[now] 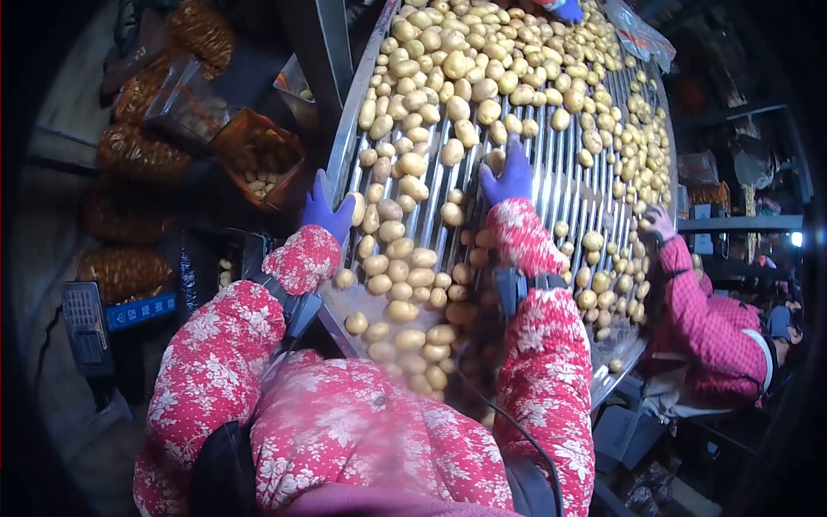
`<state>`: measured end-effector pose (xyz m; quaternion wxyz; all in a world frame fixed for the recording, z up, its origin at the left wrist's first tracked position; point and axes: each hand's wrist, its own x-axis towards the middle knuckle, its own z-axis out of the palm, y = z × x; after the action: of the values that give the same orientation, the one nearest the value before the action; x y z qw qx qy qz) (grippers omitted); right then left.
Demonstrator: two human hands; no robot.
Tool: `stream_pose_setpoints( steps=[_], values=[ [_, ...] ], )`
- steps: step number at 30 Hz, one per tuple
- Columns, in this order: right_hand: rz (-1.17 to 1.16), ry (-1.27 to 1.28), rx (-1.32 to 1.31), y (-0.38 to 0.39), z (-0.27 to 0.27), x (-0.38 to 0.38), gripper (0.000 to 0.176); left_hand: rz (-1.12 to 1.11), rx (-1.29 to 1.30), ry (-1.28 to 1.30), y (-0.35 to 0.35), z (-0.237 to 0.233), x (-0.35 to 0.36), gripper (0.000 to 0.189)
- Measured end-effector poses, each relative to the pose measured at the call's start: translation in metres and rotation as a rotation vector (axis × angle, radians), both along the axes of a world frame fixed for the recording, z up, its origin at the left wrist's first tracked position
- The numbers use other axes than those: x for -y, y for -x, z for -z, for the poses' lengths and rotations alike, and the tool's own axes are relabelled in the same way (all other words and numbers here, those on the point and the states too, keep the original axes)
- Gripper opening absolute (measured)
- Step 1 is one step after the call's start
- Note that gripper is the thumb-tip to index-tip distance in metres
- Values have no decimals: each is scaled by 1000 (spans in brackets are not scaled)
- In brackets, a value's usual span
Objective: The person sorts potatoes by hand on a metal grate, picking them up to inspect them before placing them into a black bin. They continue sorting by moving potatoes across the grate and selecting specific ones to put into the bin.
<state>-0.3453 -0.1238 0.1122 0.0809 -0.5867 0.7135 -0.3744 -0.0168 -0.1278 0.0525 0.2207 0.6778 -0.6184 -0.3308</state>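
Note:
Yellow potatoes (401,247) lie over a sloping sorting table of metal rollers (551,159). My left hand (327,211), in a purple glove, is at the table's left rim with thumb and fingers apart. A single potato (357,208) sits right by its thumb. Farther in, over the rollers, my right hand (512,175) reaches forward in a matching glove, fingers stretched out and thumb spread. Between that thumb and the fingers a darker potato (495,160) shows. More potatoes (465,132) lie just beyond the fingertips.
At the right side a co-worker's gloved hand (660,222) rests by the potatoes; another purple-gloved hand (568,11) shows at the far end. Left of the table stand filled net sacks (142,155), an orange-lined container of potatoes (258,159) and a scale (86,319).

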Motion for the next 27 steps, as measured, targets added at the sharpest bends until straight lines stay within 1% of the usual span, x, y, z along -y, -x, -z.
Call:
stream_pose_setpoints(
  steps=[1, 3, 4, 5, 7, 9, 10, 11, 13, 14, 15, 17, 20, 21, 23, 24, 27],
  values=[
    [14, 67, -160, 11, 16, 16, 64, 1, 10, 24, -1, 2, -1, 94],
    [-103, -135, -94, 39, 54, 34, 72, 11, 32, 71, -2, 10, -2, 94],
    [-117, -170, 67, 46, 55, 37, 74, 9, 18, 45, -1, 7, -2, 94],
    [-54, -9, 33, 48, 59, 43, 64, 10, 66, 100, 1, 6, -3, 94],
    [21, 60, 468, 61, 61, 69, 51, -16, 17, -65, 9, -25, -3, 94],
    [81, -54, 369, 85, 56, 107, 42, -11, 40, -77, 9, -27, -7, 93],
    [137, -192, 179, 72, 27, 121, 51, -13, 51, -71, 8, -26, -5, 93],
    [119, -261, -79, 66, 20, 135, 58, -13, 47, -54, 8, -27, -4, 93],
    [137, -509, -523, 28, -13, 140, 58, -14, 42, -23, 9, -26, -6, 92],
    [50, -726, -473, 19, -24, 150, 56, -17, 52, -35, 9, -23, -6, 91],
    [70, -673, -562, 12, -18, 151, 61, -8, 54, -7, 7, -21, -7, 92],
    [-30, -662, -426, 24, -15, 138, 62, 19, 45, 49, 4, -12, -7, 92],
    [-332, -769, -187, 55, 24, 125, 56, 1, 4, -36, 6, -25, -7, 93],
    [-314, -782, -189, 54, 28, 110, 62, -1, 4, -56, 6, -26, -7, 93],
    [-247, -494, 227, 64, 63, 83, 63, -16, 2, -93, 8, -28, -7, 95],
    [-187, -386, 373, 69, 74, 85, 57, -15, 12, -85, 8, -28, -7, 95],
    [-149, -150, 205, 52, 63, 114, 50, -6, 57, -78, 8, -28, -6, 95]
  ],
)
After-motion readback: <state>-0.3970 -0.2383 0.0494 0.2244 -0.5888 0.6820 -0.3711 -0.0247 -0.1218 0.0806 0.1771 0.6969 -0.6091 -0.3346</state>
